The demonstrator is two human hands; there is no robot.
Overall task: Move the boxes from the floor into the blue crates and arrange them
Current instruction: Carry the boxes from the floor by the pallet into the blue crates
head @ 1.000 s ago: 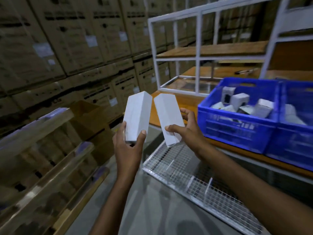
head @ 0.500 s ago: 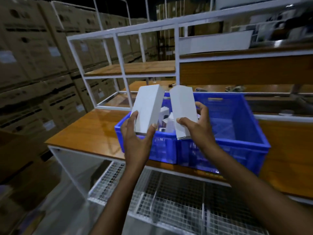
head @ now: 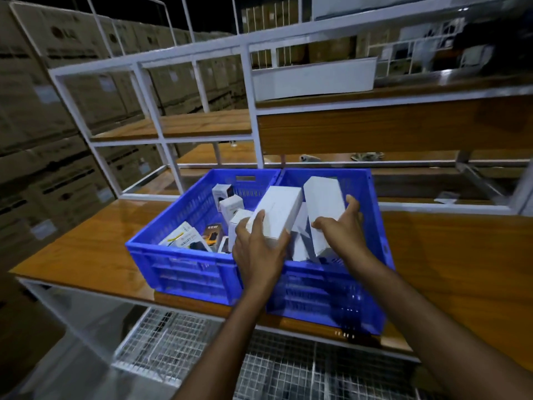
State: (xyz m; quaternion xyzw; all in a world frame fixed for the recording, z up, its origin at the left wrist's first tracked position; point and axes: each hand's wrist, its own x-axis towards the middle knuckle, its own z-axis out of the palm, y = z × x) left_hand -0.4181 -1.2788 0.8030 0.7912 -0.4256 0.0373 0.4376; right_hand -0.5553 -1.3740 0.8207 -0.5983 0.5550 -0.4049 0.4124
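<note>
Progress: partway. Left blue crate (head: pixel 173 251) on the wooden shelf (head: pixel 86 249) holds jumbled small retail boxes (head: pixel 230 206), unarranged; right blue crate (head: pixel 377 220) holds a few white ones. Left hand (head: pixel 256 249) grips the left white carton (head: pixel 281 216) and right hand (head: pixel 343 229) the right white carton (head: pixel 324 203); both plain cartons are tilted above the crates, unreleased. Floor stock out of view.

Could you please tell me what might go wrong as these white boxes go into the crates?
The left hand and right hand grip the left box and right box at their lower ends only, so either could tip. The left box hangs above the crate rims and might catch there.
</note>
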